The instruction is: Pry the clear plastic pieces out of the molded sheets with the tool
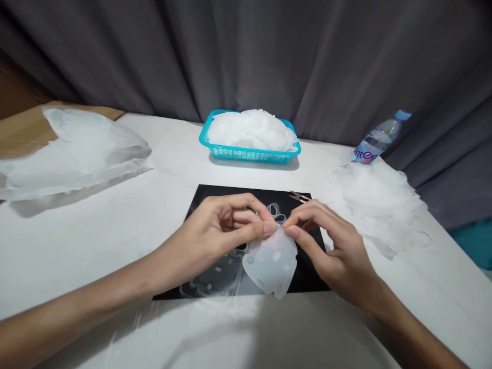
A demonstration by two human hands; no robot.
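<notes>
The left fingers (269, 227) are closed, thumb against forefinger, on the edge of the piece (272, 264) at about 11 o'clock; the right fingers (293, 231) are pinched on the same edge at about 1 o'clock, just beside them. The rest of the piece is extended toward 6 o'clock, uncovered. This grip is probably chosen so that the thin edge can be controlled from both sides. The mat (211, 191) is laid beneath, perhaps because see-through material is more easily seen against black. Clear loops (274, 209) are seen just past the fingertips at 12 o'clock; whether they are joined to the piece cannot be told. At 1 o'clock, the scissors (296, 196) are partly hidden by the right hand (340, 243), apparently placed for easy reach. Farther out on the bench (172, 148), the white heap (378, 200) is piled at 2 o'clock, with the bottle (378, 139) behind it. The basket (249, 155), loaded with white filling (251, 128), is set at 12 o'clock, and white plastic (86, 151) is laid at 10 o'clock, presumably outward to free the middle.
</notes>
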